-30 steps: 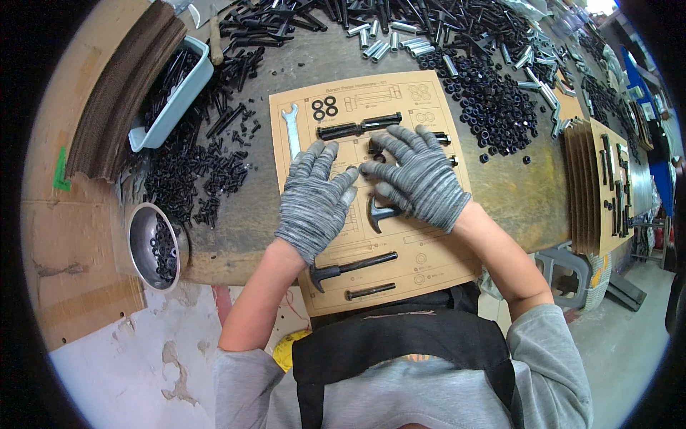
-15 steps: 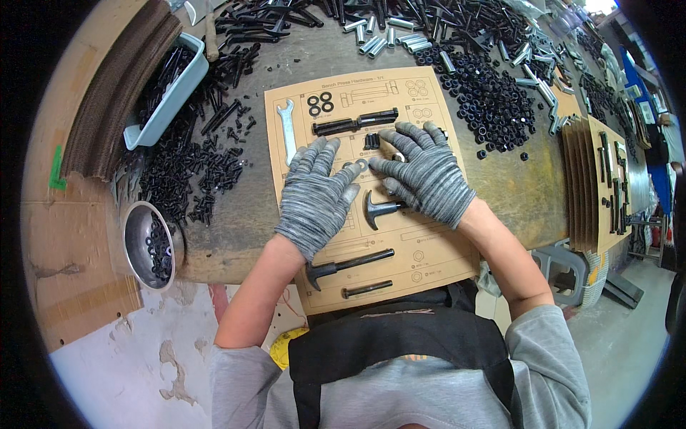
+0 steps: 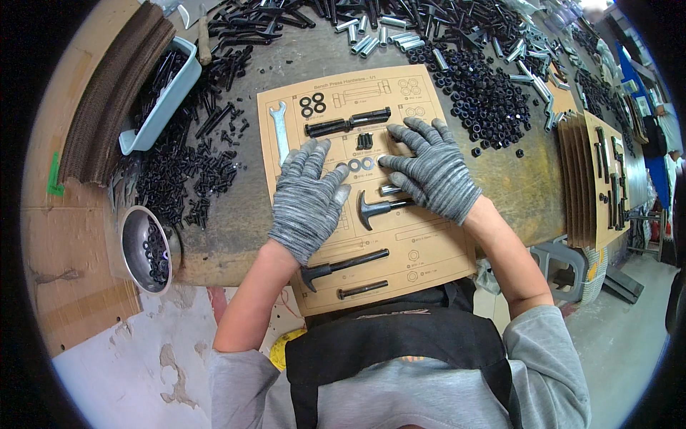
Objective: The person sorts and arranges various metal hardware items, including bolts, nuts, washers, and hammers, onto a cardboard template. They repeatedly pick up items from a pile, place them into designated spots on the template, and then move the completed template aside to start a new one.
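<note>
In grey striped gloves, both hands lie over a printed cardboard sheet. My left hand rests flat, its fingers out below a silver wrench. My right hand has its fingers spread, its thumb and index tips beside a row of silver washers. Above the washers sit short black screws, long black bolts and several black rings. Under my right hand, a silver tube and a black T-shaped handle are partly covered. Lower down lie another black handle and a bolt.
Piles of black screws and a metal bowl are at the left, below a light blue bin. Black nuts and silver tubes lie beyond the sheet. Stacked cardboard sheets stand at the right.
The sheet appears slightly farther left. My right hand has drawn off to the right, uncovering more of the washers and the silver tube; my left hand has shifted a little left.
</note>
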Demonstrator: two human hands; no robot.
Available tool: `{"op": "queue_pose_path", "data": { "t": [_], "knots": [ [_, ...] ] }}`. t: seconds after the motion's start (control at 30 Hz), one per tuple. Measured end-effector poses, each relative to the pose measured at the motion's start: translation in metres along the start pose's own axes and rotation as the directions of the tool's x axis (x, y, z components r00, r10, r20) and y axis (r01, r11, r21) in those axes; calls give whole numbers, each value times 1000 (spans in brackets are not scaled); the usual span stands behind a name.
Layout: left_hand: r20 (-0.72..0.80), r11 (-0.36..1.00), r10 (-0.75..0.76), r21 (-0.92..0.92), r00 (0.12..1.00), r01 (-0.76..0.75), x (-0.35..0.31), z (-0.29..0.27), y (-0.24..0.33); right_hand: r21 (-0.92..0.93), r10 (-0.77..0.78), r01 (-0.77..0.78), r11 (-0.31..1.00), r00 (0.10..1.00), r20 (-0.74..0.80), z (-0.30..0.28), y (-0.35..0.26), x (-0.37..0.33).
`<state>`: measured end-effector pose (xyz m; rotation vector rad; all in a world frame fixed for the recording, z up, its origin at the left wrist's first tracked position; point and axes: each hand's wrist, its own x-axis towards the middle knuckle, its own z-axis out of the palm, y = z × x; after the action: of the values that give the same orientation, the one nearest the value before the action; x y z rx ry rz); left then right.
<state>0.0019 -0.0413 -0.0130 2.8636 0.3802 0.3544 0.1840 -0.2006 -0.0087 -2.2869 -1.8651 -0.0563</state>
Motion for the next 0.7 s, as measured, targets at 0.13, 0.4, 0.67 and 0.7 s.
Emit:
{"op": "queue_pose_path", "data": {
  "t": [0.13, 0.4, 0.67, 0.7],
  "knots": [
    [29, 999, -11, 33, 1000, 10, -1, 0, -1, 2, -4, 4, 1000, 1000, -4, 3, -1, 0],
    [-95, 994, 12, -110, 995, -22, 8, -9, 11, 327, 320, -208, 922, 885, -340, -20, 41, -52],
    [-18, 896, 224, -390, 975, -213, 93, 1, 97, 278, 503, -428, 860, 804, -316, -28, 112, -113],
    [-4, 904, 260, -351, 965, -245, 105, 9, 110, 154, 466, -440, 885, 852, -240, -30, 110, -102]
  ]
}}
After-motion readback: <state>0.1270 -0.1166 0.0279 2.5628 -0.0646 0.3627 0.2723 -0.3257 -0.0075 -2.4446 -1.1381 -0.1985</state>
